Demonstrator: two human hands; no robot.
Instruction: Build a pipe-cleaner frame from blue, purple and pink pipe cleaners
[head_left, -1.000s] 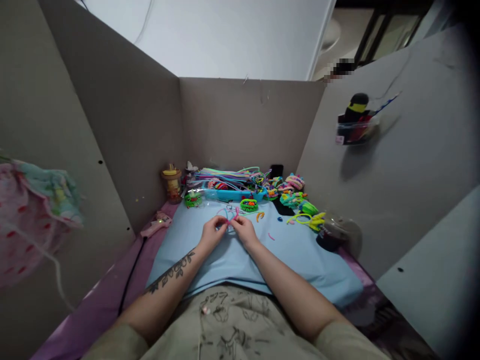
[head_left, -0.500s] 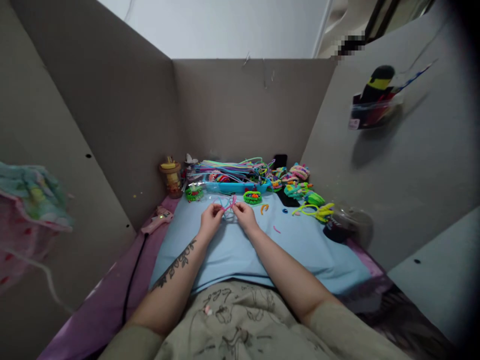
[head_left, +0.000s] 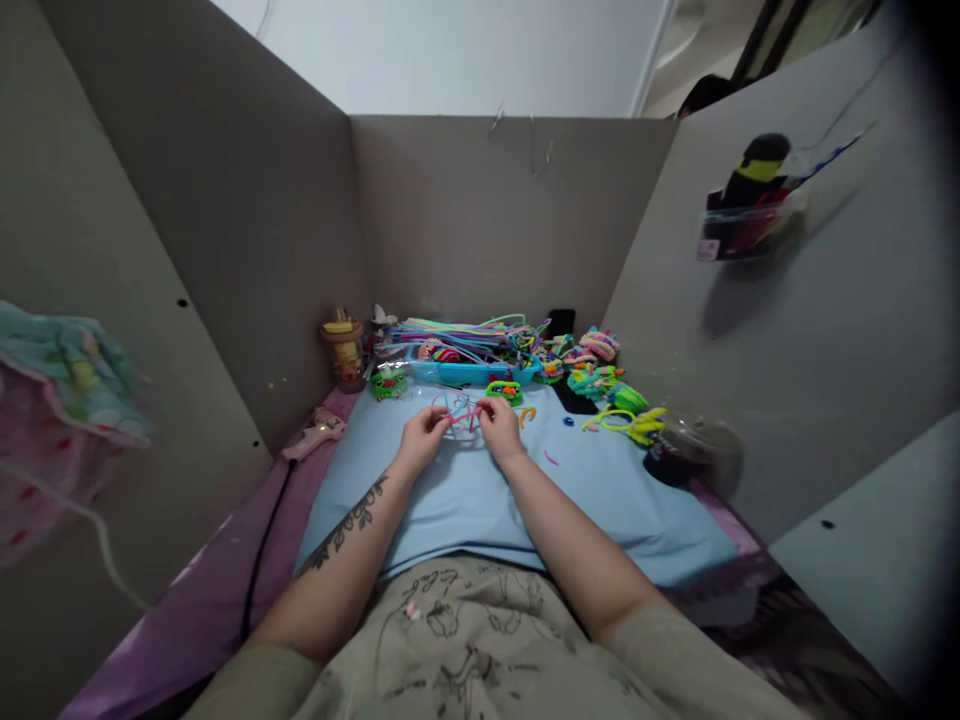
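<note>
Pink and light-blue pipe cleaners (head_left: 464,416), looped and crossed together, are held up between my two hands over the blue cloth (head_left: 480,510). My left hand (head_left: 424,436) pinches them at their left side, thumb against fingers. At the right side, my right hand (head_left: 501,430) is closed on the pink pipe cleaner. Just behind my right hand sits a green fuzzy figure (head_left: 504,390) with orange on it, partly covered. An orange curved piece (head_left: 529,415) lies close to its right.
A blue tray (head_left: 469,376) piled with colourful pipe cleaners stands at the back. Fuzzy crafts (head_left: 598,345) and a dark cup (head_left: 675,462) are on the right. A pink glue gun (head_left: 319,432) with a black cord lies left. Grey partitions (head_left: 487,220) enclose the table.
My right hand has shifted slightly right, away from my left hand. The pink pipe cleaner now runs more level between them. My left hand keeps its pinch in nearly the same place.
</note>
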